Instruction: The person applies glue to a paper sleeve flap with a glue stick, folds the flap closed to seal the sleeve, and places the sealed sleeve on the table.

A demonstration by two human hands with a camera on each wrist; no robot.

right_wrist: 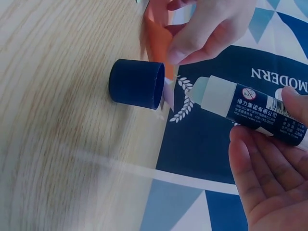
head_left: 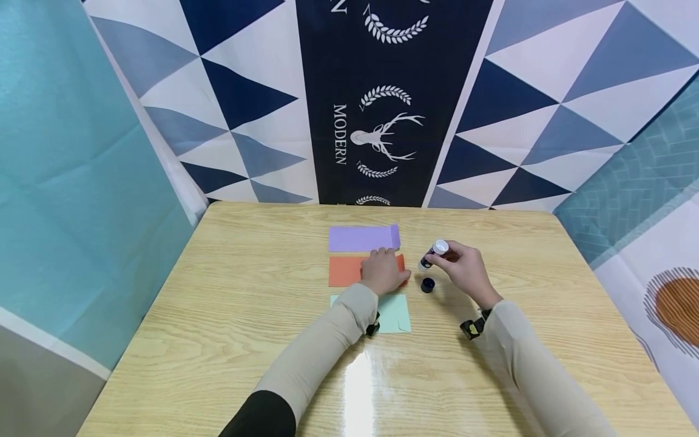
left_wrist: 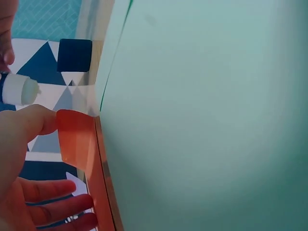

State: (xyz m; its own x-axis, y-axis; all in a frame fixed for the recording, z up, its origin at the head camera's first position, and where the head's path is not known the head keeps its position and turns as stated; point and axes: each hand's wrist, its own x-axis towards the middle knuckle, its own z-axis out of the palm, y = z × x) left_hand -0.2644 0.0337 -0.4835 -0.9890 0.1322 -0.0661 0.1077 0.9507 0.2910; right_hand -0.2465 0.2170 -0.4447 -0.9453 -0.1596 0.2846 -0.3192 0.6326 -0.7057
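My right hand holds an uncapped glue stick between thumb and fingers. Its bare glue tip points down toward the table in the head view. The dark blue cap stands on the table just below it, apart from the hand. My left hand rests on an orange envelope, fingers extended across it. In the left wrist view, the thumb touches the edge of the raised orange flap. Part of that envelope is hidden under the hand.
Behind the orange envelope lies a purple envelope, its flap at the right. A mint green envelope lies nearer, partly covered by the left forearm. The wooden table meets patterned cloth at its far edge.
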